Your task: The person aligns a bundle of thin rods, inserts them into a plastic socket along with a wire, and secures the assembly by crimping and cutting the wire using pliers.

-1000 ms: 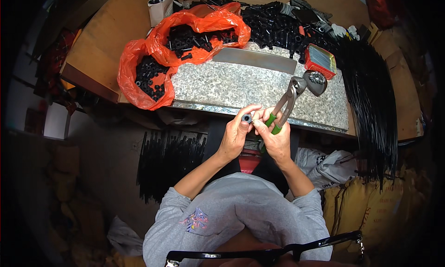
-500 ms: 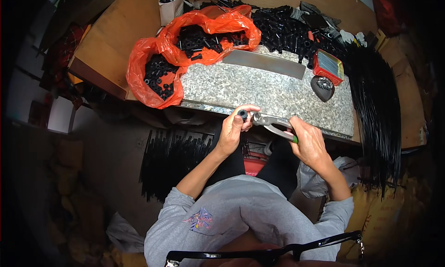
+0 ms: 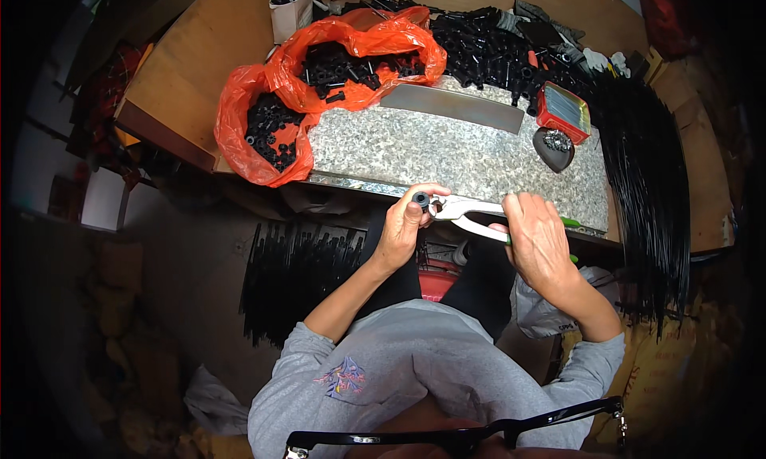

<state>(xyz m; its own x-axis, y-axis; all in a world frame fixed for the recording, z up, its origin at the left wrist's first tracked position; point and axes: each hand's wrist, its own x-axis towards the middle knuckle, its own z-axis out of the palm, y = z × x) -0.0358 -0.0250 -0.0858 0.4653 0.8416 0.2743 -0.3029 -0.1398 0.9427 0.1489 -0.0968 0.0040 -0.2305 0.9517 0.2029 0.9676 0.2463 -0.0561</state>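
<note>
My left hand (image 3: 401, 229) is closed around a small black tubular part (image 3: 420, 198), its round open end turned up. Pliers (image 3: 471, 216) with metal jaws and green-tipped handles sit in my right hand (image 3: 539, 240), fingers wrapped over the grips. The jaws meet the left hand's fingertips right beside the black part; whether they bite on it cannot be made out. Both hands are just in front of the near edge of a speckled stone slab (image 3: 359, 146).
Orange plastic bags (image 3: 231, 132) of small black parts stand at the left. On the slab lie a flat metal strip (image 3: 451, 108), a red tray (image 3: 565, 114) and a dark heart-shaped dish (image 3: 553, 149). Long black rods (image 3: 650, 196) drape over the right side; more rods (image 3: 295, 279) are low left.
My right hand has shifted slightly right and turned, so the pliers' green handle ends show more and the metal looks brighter. My left hand keeps the black part almost in place.
</note>
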